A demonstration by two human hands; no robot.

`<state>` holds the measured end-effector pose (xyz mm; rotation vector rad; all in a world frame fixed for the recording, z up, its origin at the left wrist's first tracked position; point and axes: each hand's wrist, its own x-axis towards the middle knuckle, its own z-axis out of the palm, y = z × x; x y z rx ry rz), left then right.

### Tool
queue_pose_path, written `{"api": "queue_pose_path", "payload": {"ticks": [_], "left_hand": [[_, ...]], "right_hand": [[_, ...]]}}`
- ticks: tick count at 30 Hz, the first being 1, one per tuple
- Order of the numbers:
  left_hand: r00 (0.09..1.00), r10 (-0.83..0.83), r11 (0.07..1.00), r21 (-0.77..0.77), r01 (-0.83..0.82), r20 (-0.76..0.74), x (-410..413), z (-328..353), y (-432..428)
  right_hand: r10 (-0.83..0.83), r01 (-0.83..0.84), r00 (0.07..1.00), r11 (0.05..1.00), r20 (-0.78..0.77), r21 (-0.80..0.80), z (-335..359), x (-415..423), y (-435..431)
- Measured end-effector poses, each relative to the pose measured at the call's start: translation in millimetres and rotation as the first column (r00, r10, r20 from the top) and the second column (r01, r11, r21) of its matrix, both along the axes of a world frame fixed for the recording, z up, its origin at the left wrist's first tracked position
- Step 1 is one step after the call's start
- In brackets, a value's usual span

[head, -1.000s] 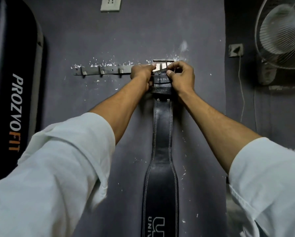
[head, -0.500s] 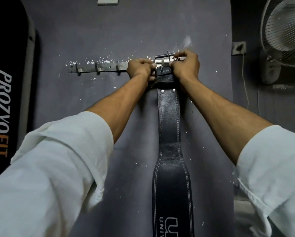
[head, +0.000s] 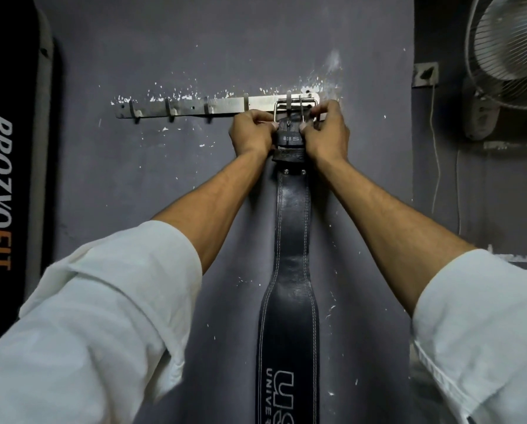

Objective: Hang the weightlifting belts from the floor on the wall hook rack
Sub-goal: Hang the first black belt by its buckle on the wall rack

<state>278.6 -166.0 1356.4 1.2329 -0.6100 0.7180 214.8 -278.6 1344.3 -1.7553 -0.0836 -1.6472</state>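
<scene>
A black leather weightlifting belt [head: 291, 228] with white stitching hangs straight down the grey wall. Its steel buckle [head: 295, 107] sits over the rightmost hook of the metal hook rack [head: 188, 107]. My left hand [head: 251, 133] pinches the buckle end from the left side. My right hand [head: 328, 131] grips the same end from the right, fingers on the buckle frame. The belt's lower end runs out of the bottom of the view.
Three bare hooks stand along the rack's left half. A black punching bag [head: 8, 179] with PROZOFIT lettering hangs at the far left. A wall fan [head: 509, 50] and its cord [head: 436, 166] sit at the upper right, beside a grey wall socket [head: 425, 73].
Both hands have shifted slightly lower on the buckle end, and the buckle frame now shows hooked over the rightmost hook. The rack's right end has come into sight.
</scene>
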Motion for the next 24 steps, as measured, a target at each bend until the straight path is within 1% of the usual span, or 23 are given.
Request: {"api": "queue_pose_path", "payload": {"ticks": [3, 5, 7, 10, 14, 18, 20, 22, 24], "left_hand": [[1.0, 0.01, 1.0, 0.025, -0.01, 0.01, 7, -17, 11], [0.996, 0.053, 0.997, 0.05, -0.057, 0.073, -7, -43, 23], [0.989, 0.082, 0.992, 0.081, -0.093, 0.126, -31, -83, 38], [0.989, -0.017, 0.988, 0.157, -0.006, 0.145, -59, -159, 62], [0.988, -0.152, 0.944, 0.297, 0.142, 0.009, -80, -264, 80], [0.967, -0.189, 0.884, 0.398, 0.244, -0.172, -99, -353, 100], [0.946, -0.176, 0.858, 0.429, 0.283, -0.273, -112, -399, 118], [0.926, -0.118, 0.832, 0.473, 0.289, -0.359, -128, -443, 137], [0.879, -0.038, 0.819, 0.489, 0.3, -0.476, -146, -500, 160]], "right_hand": [[-0.075, 0.075, 0.997, 0.997, 0.011, -0.03, -17, -5, 5], [-0.087, 0.087, 0.996, 0.995, 0.01, -0.045, -41, -16, 10], [-0.088, 0.089, 0.996, 0.994, 0.021, -0.058, -78, -31, 17], [-0.073, 0.073, 0.997, 0.997, -0.01, -0.038, -156, -51, 28], [-0.018, 0.022, 0.987, 0.999, -0.162, 0.024, -268, -69, 48], [0.056, -0.025, 0.944, 0.995, -0.326, 0.098, -358, -94, 67], [0.11, -0.057, 0.907, 0.989, -0.407, 0.139, -401, -109, 73], [0.167, -0.085, 0.859, 0.979, -0.484, 0.187, -443, -126, 79], [0.233, -0.109, 0.774, 0.965, -0.589, 0.238, -497, -148, 86]]}}
